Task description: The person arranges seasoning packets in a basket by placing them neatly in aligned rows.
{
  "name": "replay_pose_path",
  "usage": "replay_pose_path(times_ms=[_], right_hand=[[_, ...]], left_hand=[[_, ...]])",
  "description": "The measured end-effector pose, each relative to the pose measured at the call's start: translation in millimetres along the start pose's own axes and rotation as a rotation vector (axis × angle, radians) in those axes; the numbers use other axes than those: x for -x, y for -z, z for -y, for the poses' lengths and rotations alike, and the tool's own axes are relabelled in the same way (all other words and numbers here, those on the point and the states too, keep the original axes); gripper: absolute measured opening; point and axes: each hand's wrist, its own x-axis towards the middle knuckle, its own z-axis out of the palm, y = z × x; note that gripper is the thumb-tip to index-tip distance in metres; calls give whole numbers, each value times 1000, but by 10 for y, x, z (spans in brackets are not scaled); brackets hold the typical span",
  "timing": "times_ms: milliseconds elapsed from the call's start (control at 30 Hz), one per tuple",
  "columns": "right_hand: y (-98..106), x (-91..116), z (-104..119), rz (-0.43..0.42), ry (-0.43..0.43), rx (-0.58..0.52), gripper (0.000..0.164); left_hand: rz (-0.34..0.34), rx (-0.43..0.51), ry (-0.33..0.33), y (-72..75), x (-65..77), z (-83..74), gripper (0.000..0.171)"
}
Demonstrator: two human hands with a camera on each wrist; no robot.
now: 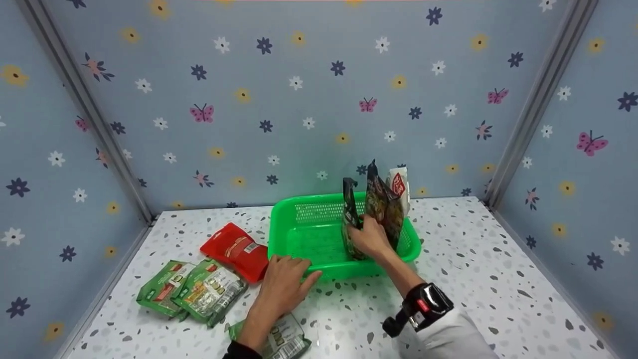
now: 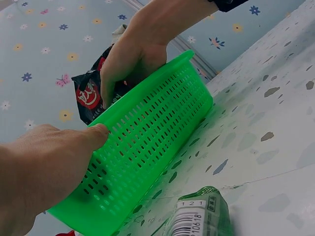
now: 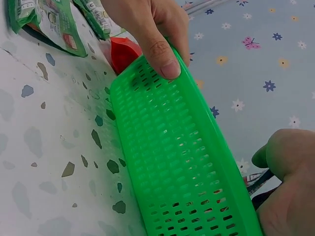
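Note:
A green plastic basket [image 1: 309,242] with perforated sides stands on the speckled table. My left hand [image 1: 286,281] grips its near rim by the left corner, fingers over the edge and thumb outside, as the right wrist view shows. Inside the basket, my right hand [image 1: 371,239] holds a dark, glossy packet [image 1: 350,204] that stands upright. Right of that hand are another dark packet [image 1: 384,202] and a white packet with a red label [image 1: 400,184], both upright at the basket's right end. My right fingertips are partly hidden in the head view.
Left of the basket lie a red packet [image 1: 237,252] and two green packets, one [image 1: 162,289] beside the other [image 1: 209,291]. Another green packet [image 1: 286,339] lies under my left forearm. Flower-patterned walls [image 1: 319,99] enclose the table's back and sides.

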Motion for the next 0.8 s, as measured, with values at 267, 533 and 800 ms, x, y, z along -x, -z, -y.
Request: replay_pose_path(times_ms=[267,533,800], right_hand=[[3,-203,-241,128,51,-119,21],[-22,-341,-375,225,9,-131,19],[-32,-246,-245,239,-51,-118,24]], left_hand=[[-45,-12,-32,-4,-16,-26,33],[-11,-7,-14,-1,-5,-21,33],[9,1,-4,-1,1,7,32]])
